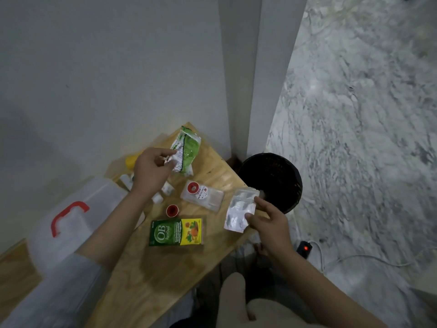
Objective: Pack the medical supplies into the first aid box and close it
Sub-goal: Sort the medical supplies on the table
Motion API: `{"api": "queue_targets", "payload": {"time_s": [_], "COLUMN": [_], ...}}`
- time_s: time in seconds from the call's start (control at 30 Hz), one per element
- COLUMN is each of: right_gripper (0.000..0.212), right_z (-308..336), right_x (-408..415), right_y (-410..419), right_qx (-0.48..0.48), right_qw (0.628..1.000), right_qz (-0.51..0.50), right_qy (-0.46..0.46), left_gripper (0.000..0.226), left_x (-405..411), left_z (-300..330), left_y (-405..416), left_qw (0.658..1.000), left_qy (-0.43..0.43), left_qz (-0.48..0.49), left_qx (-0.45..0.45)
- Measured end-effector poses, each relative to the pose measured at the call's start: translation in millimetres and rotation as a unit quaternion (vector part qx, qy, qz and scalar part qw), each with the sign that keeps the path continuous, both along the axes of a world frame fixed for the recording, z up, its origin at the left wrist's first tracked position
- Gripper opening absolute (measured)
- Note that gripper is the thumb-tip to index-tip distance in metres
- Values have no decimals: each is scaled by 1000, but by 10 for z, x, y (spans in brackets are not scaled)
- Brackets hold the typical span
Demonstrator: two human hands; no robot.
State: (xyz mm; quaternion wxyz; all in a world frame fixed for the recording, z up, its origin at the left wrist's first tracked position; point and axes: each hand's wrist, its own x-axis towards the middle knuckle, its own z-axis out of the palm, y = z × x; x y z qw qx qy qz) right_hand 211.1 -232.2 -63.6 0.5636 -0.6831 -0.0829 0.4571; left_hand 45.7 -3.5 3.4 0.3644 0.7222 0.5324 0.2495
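Observation:
My left hand (151, 171) pinches a green and white sachet pack (186, 150) above the far end of the wooden table (146, 275). My right hand (269, 223) holds silver blister strips (240, 209) over the table's right edge. The translucent first aid box (71, 223) with a red handle (67, 216) stands at the left, partly under my left forearm. On the table lie a green and yellow OB herbal box (176, 232), a clear plastic case with a tape roll (202, 195), a red-capped item (172, 210), small white bottles (163, 192) and a yellow bottle (131, 160).
A black waste bin (272, 178) stands on the floor just beyond the table's right edge. A power strip with a red light (305, 248) and a white cable lie on the marble floor. A white wall and pillar rise behind the table.

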Motion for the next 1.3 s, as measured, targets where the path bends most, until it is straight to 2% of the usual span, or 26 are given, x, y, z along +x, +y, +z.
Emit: {"api": "queue_targets", "payload": {"time_s": [0.2, 0.3, 0.43, 0.5, 0.57, 0.63, 0.7, 0.83, 1.0, 1.13, 1.3], "right_gripper": [50, 51, 53, 48, 33, 44, 57, 61, 51, 38, 27], "right_z": [-156, -356, -605, -709, -738, -777, -825, -847, -513, -32, 390], "right_x": [699, 1005, 1328, 1493, 1613, 1670, 1673, 1550, 1255, 820, 62], "right_y": [206, 347, 532, 584, 588, 543, 482, 316, 243, 271, 433], "right_qx": [-16, -49, -108, -147, -178, -190, -192, -190, -149, -57, 48], "right_qw": [998, 995, 992, 988, 984, 982, 981, 977, 981, 996, 993], "right_qz": [-64, -88, -55, -32, -5, 0, -17, -70, -92, -57, 18], "right_qy": [-7, -8, -34, -38, -18, 15, 26, 64, 88, 34, -107], "left_gripper": [19, 22, 27, 34, 50, 66, 69, 64, 55, 44, 33], "left_x": [851, 1382, 1909, 2119, 2253, 2320, 2339, 2281, 1965, 1415, 463], "left_z": [-64, -264, -658, -817, -943, -1053, -1129, -1073, -744, -434, -63], "left_y": [-130, -276, -381, -388, -404, -429, -474, -676, -1006, -1154, -1236], "left_qw": [998, 996, 982, 963, 923, 882, 874, 900, 956, 986, 996], "left_qy": [-21, 17, 115, 159, 229, 299, 316, 279, 123, 0, -66], "left_qz": [-31, -59, -105, -159, -228, -266, -270, -253, -169, -71, 30], "left_qx": [-41, -68, -106, -147, -208, -248, -252, -219, -206, -154, -50]}}
